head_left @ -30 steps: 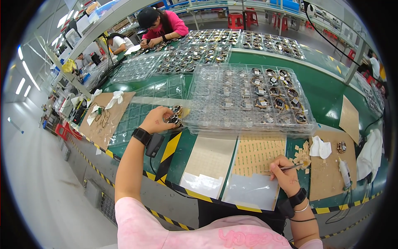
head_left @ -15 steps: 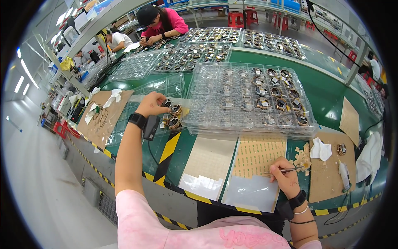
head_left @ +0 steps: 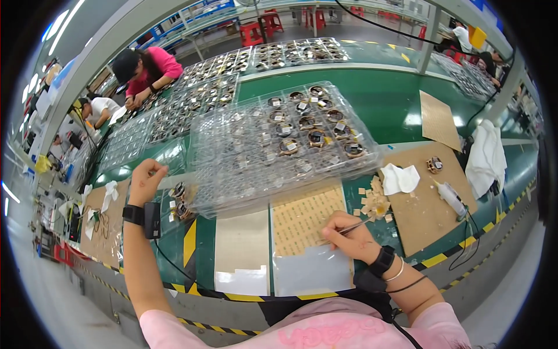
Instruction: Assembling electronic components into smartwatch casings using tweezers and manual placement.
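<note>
My right hand (head_left: pixel 350 237) is closed around metal tweezers (head_left: pixel 354 226), above a sheet of tan adhesive pieces (head_left: pixel 302 224) with green marks and a bare pale lower part. The tweezers' tips are mostly hidden by my fingers. My left hand (head_left: pixel 146 181) is raised at the left with its fingertips pinched together; what they hold, if anything, cannot be made out. Just right of that wrist, several round components (head_left: pixel 181 208) with gold-coloured rims lie beside the stacked clear trays (head_left: pixel 226 195). The top tray carries many similar components in its compartments.
A second pale sheet (head_left: pixel 241 250) lies left of the adhesive one. Loose tan squares (head_left: pixel 374 200) are scattered near a brown board (head_left: pixel 430 215) bearing white wipes (head_left: pixel 400 178), one round component (head_left: pixel 434 165) and a white tube (head_left: pixel 451 199). A co-worker in pink (head_left: pixel 157 67) works at far left.
The view has swung to the right, so the trays appear further left. My left hand has moved away from the loose round components. My right hand still holds the tweezers over the adhesive sheet.
</note>
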`<state>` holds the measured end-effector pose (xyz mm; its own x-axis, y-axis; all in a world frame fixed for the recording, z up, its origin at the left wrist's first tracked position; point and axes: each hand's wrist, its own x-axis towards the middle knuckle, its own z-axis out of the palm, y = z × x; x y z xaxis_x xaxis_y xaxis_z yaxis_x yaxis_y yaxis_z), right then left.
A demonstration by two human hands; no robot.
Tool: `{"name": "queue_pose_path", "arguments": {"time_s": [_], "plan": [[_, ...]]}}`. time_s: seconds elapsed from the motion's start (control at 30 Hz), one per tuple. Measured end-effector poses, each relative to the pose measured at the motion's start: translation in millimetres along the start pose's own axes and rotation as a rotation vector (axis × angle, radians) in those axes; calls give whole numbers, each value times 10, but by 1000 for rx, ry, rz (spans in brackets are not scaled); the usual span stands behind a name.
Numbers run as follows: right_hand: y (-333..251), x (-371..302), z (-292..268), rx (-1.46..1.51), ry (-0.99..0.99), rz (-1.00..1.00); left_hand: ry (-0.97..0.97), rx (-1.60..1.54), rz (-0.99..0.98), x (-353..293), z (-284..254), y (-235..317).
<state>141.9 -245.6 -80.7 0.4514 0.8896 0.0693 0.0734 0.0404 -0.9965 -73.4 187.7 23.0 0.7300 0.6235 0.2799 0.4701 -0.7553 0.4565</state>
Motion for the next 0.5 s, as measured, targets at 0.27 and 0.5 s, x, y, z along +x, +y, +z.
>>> {"name": "queue_pose_path", "arguments": {"time_s": [0.27,0.5], "plan": [[-42,-33,31,32,70,-78,-200,-53,252,309,347,1423],[-32,-23,40,-188,88,-342,-287,-133,600,565,1155,2094]]}}
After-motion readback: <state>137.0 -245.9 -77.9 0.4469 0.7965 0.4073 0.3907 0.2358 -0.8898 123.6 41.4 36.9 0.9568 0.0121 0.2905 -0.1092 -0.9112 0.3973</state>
